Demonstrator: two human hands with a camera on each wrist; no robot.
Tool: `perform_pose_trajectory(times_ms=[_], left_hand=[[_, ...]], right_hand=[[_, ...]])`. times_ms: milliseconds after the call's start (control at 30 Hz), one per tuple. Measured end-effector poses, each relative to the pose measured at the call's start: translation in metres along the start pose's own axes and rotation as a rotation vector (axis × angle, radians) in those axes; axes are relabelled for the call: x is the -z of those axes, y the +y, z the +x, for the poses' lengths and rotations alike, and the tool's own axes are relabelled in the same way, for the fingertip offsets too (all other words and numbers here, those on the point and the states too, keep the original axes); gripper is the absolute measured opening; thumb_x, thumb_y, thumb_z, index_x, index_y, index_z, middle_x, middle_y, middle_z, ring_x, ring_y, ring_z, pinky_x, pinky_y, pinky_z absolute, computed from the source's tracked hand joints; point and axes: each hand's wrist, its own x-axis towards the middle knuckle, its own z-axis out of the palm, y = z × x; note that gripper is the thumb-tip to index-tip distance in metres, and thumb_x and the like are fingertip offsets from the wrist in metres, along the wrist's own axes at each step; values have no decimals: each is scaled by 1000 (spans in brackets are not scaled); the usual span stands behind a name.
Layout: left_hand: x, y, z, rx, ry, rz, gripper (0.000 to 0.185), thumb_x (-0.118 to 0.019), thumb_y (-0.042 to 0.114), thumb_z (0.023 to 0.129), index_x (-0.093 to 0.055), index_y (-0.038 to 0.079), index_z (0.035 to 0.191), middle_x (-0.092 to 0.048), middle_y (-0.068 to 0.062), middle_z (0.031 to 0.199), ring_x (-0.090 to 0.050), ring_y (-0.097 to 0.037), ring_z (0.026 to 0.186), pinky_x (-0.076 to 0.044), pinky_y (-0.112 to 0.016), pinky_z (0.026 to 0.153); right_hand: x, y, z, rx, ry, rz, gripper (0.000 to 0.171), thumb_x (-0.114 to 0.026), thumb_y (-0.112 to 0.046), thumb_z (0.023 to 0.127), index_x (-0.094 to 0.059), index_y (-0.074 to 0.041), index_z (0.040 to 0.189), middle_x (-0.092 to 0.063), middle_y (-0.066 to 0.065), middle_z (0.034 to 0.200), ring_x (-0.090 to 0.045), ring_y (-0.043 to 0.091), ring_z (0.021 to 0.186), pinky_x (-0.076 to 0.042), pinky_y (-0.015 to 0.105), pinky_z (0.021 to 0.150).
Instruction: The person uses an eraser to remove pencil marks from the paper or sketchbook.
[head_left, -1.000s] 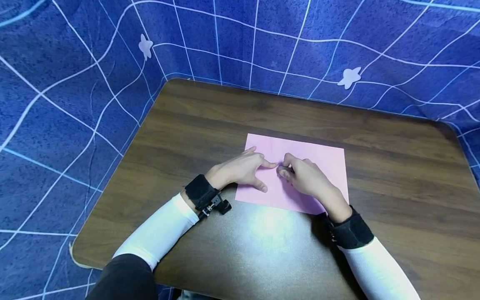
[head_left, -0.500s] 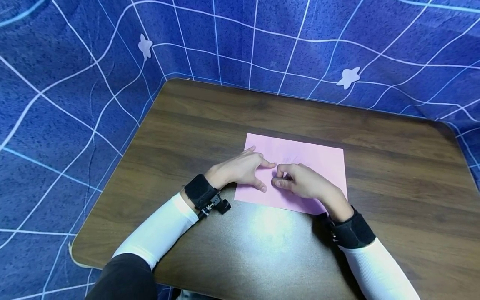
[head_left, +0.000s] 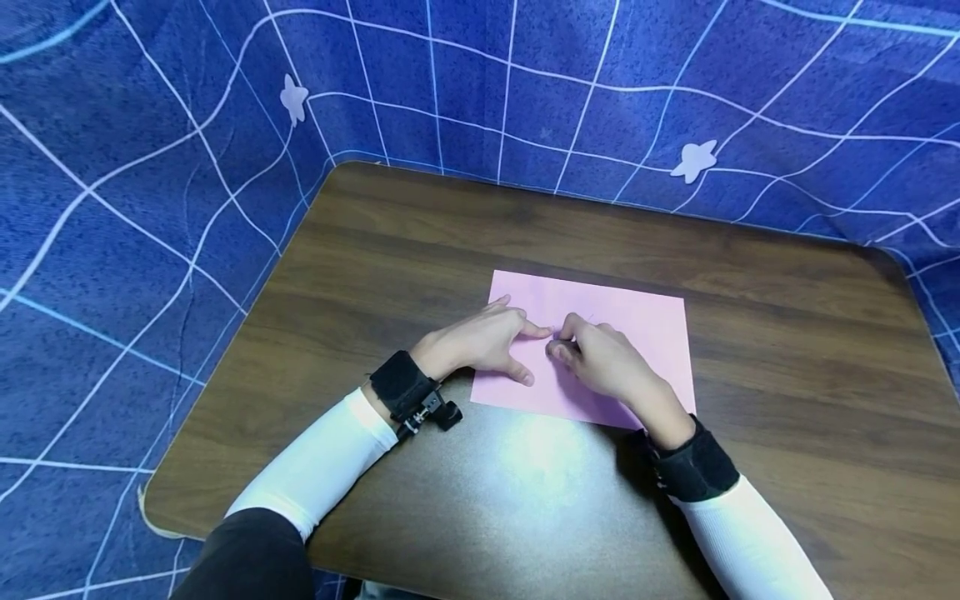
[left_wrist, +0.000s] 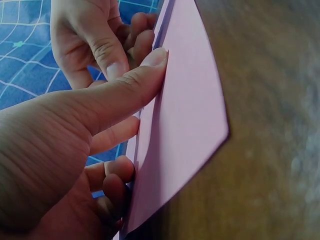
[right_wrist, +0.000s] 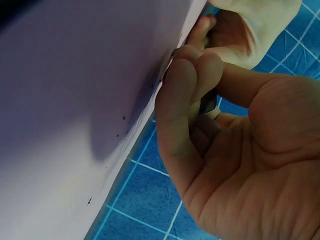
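Head view: you are leaning over a dark wooden tabletop [head_left: 750, 350] ringed by a blue cloth [head_left: 150, 167] with white grid lines. Your left hand [head_left: 480, 343] is lying flat on the left part of a pink sheet of paper [head_left: 645, 333], fingers spread and straight, forefinger reaching toward your right hand [head_left: 603, 362]. The right hand's grip is curling tight just beside that fingertip, thumb and forefinger pressed together over a small dark object that is mostly hidden here. The sheet is lying under both hands, reaching well beyond the right grip on its far side. White sleeves and black wrist straps are covering both forearms.

Left wrist view: your left hand [left_wrist: 65, 150] is pressing the pink sheet [left_wrist: 185, 115] with a straight thumb, its other fingers resting against the paper below. The right hand [left_wrist: 95, 45] is hovering just past the thumb tip, fingers bent inward. The tabletop [left_wrist: 270, 125] is filling the side beyond the sheet.

Right wrist view: your right hand [right_wrist: 230, 140] is pinching a small dark object [right_wrist: 208, 103] between thumb and bunched fingers, the fingertips touching the sheet [right_wrist: 75, 100]. What the object is cannot be told. The left hand [right_wrist: 250, 30] is sitting just beyond the grip, and the blue cloth [right_wrist: 145, 200] is showing below it.
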Motion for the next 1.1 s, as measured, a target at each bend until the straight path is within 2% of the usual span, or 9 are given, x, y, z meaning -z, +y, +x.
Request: perform_pose_trajectory(times_ms=[233,300,400,533,633,900,1000,1100], left_hand=[[0,1,1,2,-3,9,82,-87,50,75,-55,25,147,-69,-2,127,-59,-17,123,-5,-42,131],[0,1,2,2,0,10,82,-87,50,75,-55,24,146,-69,-1,127,-59,-17,125,-4,-42,131],[0,1,2,2,5,5,82,-88,50,75,-56,23,146,-70,-2,124,-59,-17,125,-4,-42,131],[0,1,2,1,10,-3,83,-88,50,74,-57,22,145,-70,-1,127,-59,-17,126,-4,-42,131],[-1,0,1,0,2,-3,83,-88,51,74,-56,23,146,-69,1,133,-58,-17,127,-4,-43,131],[0,1,0,-5,13,3,83,-88,51,74,-56,24,146,-72,2,124,-59,-16,122,-5,-43,131],[0,1,1,0,6,11,83,-88,51,75,-55,25,147,-71,2,126,-59,-15,121,-5,-42,131],[1,2,1,5,-7,18,83,-87,51,75,-54,26,147,-71,0,122,-59,-16,119,-5,-42,131]], right_hand=[[1,1,0,-58,25,-55,15,-63,-25,102,-60,-10,100,-73,9,89,-67,31,77,-51,46,66],[1,1,0,-48,32,-57,14,-63,-24,102,-60,-12,96,-73,7,87,-65,29,74,-50,44,63],[2,1,0,-12,20,-36,18,-64,-23,101,-56,-14,88,-64,3,75,-57,24,67,-43,37,59],[3,0,-1,37,-30,22,19,-65,-22,100,-55,-15,85,-54,-1,68,-52,19,66,-38,32,60],[4,1,-3,59,-81,59,15,-65,-21,100,-58,-15,88,-54,-3,69,-52,16,66,-39,31,62],[6,3,-3,121,-217,151,12,-68,-21,98,-62,-16,90,-55,-4,72,-49,12,64,-41,29,63],[9,9,-1,97,-228,181,10,-67,-21,99,-63,-13,94,-62,-1,74,-54,11,64,-44,29,64],[14,16,1,12,-181,193,15,-64,-23,101,-61,-8,101,-68,2,75,-60,12,66,-47,30,65]])
